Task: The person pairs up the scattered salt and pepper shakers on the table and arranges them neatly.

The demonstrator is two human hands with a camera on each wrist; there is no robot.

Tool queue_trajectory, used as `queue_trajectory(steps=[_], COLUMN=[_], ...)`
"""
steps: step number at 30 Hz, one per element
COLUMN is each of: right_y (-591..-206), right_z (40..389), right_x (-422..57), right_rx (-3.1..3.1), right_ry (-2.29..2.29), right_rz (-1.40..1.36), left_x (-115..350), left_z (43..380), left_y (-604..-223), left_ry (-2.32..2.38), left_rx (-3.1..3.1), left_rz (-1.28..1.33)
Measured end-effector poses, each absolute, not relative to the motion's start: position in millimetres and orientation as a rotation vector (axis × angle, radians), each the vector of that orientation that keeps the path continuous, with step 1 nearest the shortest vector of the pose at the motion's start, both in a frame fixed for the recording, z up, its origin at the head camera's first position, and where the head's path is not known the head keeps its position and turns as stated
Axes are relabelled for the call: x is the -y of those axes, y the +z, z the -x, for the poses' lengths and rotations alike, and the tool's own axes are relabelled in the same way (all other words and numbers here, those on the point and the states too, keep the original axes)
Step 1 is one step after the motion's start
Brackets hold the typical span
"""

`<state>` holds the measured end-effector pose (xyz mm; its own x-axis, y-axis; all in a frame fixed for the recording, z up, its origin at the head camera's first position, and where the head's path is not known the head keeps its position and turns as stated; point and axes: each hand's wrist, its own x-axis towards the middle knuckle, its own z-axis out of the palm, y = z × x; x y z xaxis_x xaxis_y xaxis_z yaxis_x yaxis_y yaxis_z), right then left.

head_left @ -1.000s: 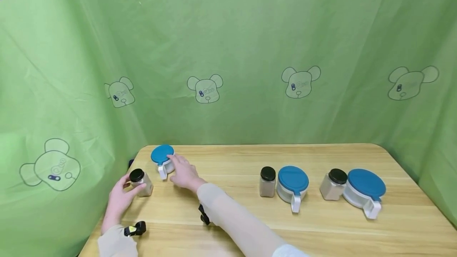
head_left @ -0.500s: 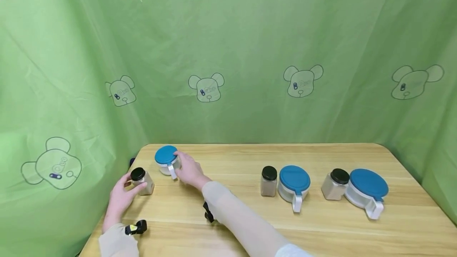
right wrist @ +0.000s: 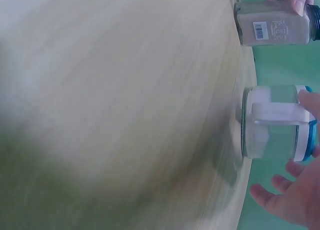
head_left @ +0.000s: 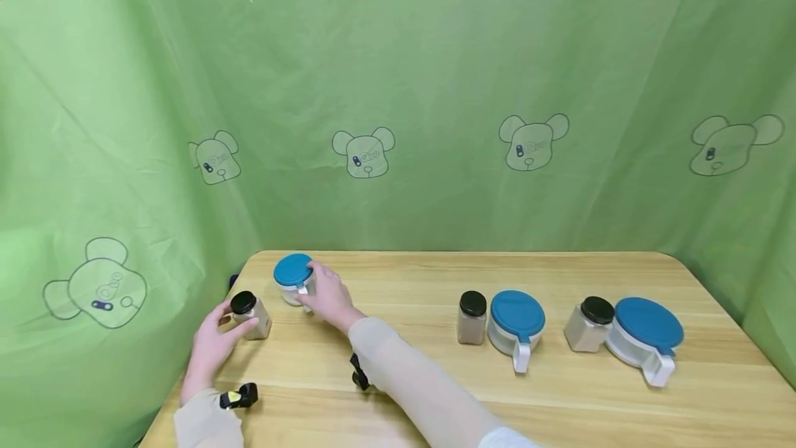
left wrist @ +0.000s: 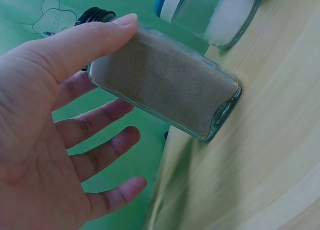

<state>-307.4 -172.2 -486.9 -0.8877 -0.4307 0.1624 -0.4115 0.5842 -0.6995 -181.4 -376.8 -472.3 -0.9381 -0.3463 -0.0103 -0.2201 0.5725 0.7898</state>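
Note:
At the table's left side my left hand [head_left: 211,344] pinches a spice jar [left wrist: 165,82] between thumb and fingers. The jar is square glass, full of brown powder, with a black lid; its lower fingers stand free in the left wrist view. Just beyond it, my right hand [head_left: 332,296] grips a round glass seasoning pot [right wrist: 275,132] by its rim, thumb and a finger at the blue lid [head_left: 293,269]. This pot has a white handle and some white grains inside. Its handle is partly behind the right hand in the head view.
To the right on the wooden table [head_left: 385,393] stand a black-lidded jar [head_left: 471,323] beside a blue-lidded pot [head_left: 517,313], then another black-lidded jar [head_left: 584,330] touching or close to a larger blue-lidded pot [head_left: 647,327]. A green curtain [head_left: 423,75] hangs behind and at the sides.
My right hand has shifted the blue-lidded pot slightly to the right, and its handle has turned. The left hand keeps hold of the spice jar in about the same place.

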Motion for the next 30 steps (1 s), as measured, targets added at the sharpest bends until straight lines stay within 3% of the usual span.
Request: queue_trajectory(steps=[30], right_y=[-480.6], right_z=[313.1], right_x=[176.7], right_rx=[-2.740], right_ry=[-1.181], right_rz=[0.770], left_x=[379.3], left_z=[180.0], left_y=[-471.5], left_ry=[-1.261], left_rx=[2.674], left_rz=[-0.477])
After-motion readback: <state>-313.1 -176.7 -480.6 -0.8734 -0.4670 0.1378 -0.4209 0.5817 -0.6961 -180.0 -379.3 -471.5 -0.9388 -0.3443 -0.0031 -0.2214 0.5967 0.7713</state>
